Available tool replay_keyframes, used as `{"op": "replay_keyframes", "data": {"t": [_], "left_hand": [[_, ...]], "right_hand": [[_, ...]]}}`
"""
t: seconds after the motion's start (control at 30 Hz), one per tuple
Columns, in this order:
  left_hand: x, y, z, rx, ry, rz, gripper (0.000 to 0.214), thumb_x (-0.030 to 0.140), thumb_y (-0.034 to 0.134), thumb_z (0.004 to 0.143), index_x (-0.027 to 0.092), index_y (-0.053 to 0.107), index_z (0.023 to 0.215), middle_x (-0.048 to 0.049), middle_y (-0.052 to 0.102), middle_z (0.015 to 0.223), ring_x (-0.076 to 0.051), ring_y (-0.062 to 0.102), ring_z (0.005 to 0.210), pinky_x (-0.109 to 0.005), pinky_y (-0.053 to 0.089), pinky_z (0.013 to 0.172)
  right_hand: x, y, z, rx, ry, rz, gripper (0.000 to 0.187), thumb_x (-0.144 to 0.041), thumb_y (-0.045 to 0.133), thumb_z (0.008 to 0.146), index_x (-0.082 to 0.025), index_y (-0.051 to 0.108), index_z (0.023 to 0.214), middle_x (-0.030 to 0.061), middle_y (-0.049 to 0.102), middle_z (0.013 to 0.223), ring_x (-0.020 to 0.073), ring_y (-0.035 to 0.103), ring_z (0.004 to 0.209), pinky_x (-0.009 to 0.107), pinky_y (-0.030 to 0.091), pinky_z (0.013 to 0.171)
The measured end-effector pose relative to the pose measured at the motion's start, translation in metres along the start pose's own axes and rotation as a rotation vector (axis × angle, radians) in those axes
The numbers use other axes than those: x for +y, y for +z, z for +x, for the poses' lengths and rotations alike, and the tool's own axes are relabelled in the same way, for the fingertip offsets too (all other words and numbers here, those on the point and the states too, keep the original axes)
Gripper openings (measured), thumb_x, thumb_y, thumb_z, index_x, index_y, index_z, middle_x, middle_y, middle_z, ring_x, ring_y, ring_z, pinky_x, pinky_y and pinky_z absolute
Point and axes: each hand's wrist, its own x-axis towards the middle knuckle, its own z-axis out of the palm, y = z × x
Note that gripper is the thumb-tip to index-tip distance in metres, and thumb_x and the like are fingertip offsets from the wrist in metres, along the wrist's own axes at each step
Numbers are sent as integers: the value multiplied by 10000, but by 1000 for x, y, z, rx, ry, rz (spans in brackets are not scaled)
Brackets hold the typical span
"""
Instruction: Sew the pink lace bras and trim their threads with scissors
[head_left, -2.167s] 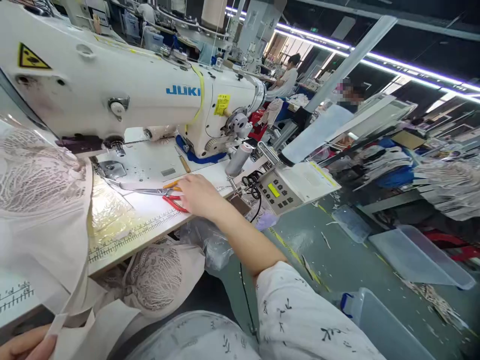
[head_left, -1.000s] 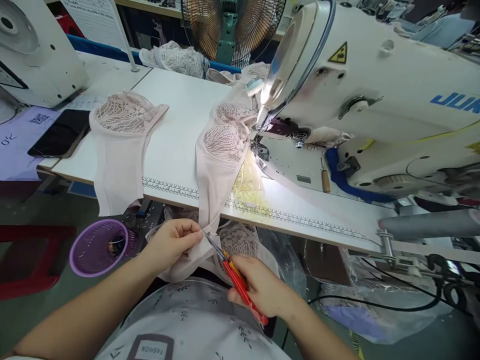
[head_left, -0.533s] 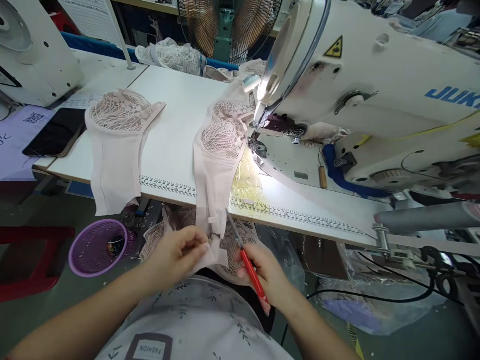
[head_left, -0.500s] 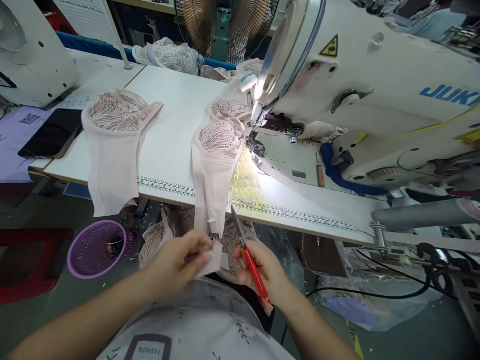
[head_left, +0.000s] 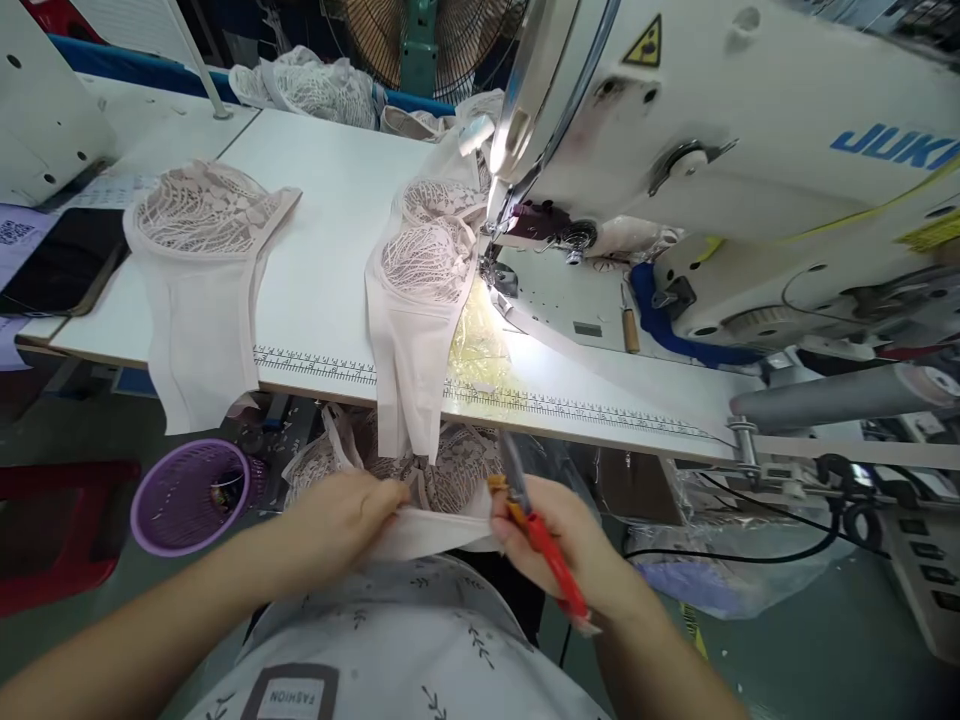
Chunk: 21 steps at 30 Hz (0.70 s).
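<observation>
Pale fabric (head_left: 431, 532) stretched across the lower middle of the frame, the fingers of the left hand (head_left: 341, 520) pinching one end; those of the right hand (head_left: 574, 535) curled around red-handled scissors (head_left: 555, 566) and met its other end.

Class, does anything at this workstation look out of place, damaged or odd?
Nothing looks spilled or damaged; only the yellowish film near the sewing machine stands out, wrinkled against the smooth white tabletop.

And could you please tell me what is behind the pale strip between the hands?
Behind the pale strip, lace fabric shows below the edge of the white tabletop. The strip, left hand and right hand cover part of it, so its full shape cannot be seen.
</observation>
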Motion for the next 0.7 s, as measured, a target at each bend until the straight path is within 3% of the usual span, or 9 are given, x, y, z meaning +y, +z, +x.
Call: {"op": "replay_keyframes", "data": {"t": [0.13, 0.27, 0.47, 0.6, 0.7], "left_hand": [[-27, -10, -10, -1, -63, 205, 245, 124, 338, 893, 157, 581, 874, -72, 648, 799, -217, 580, 774, -367, 420, 788], [-34, -22, -15, 5, -132, 185, 276, 214, 351, 906, 162, 609, 823, -65, 649, 764, -220, 578, 734, -333, 421, 686], [-23, -27, -7, 24, -139, 37, 243, 239, 400, 874, 178, 624, 802, -53, 665, 748, -212, 595, 720, -307, 414, 658], [-8, -27, 5, -35, -111, 116, 224, 203, 416, 865, 172, 610, 757, -50, 658, 722, -206, 588, 694, -314, 398, 650], [4, -25, 14, -93, -66, 166, 239, 182, 399, 872, 164, 606, 754, -51, 647, 712, -206, 583, 673, -338, 403, 673]], "right_hand": [[11, -23, -20, 82, 77, -110, 150, -168, 464, 840, -221, 437, 702, -34, 458, 602, 111, 426, 506, 233, 342, 482], [17, -29, -32, 156, 150, -165, 174, -210, 470, 864, -224, 458, 692, -26, 466, 588, 124, 446, 499, 248, 366, 482], [27, -34, -36, 230, 301, -214, 184, -325, 506, 868, -219, 508, 717, -12, 507, 599, 135, 472, 505, 255, 391, 475], [26, -28, -26, 371, 272, -252, 169, -351, 587, 824, -219, 526, 738, -4, 506, 617, 153, 483, 546, 269, 395, 507], [14, -6, -7, 240, 185, -161, 227, -324, 593, 810, -220, 458, 661, -10, 466, 609, 142, 453, 546, 260, 375, 514]]}}
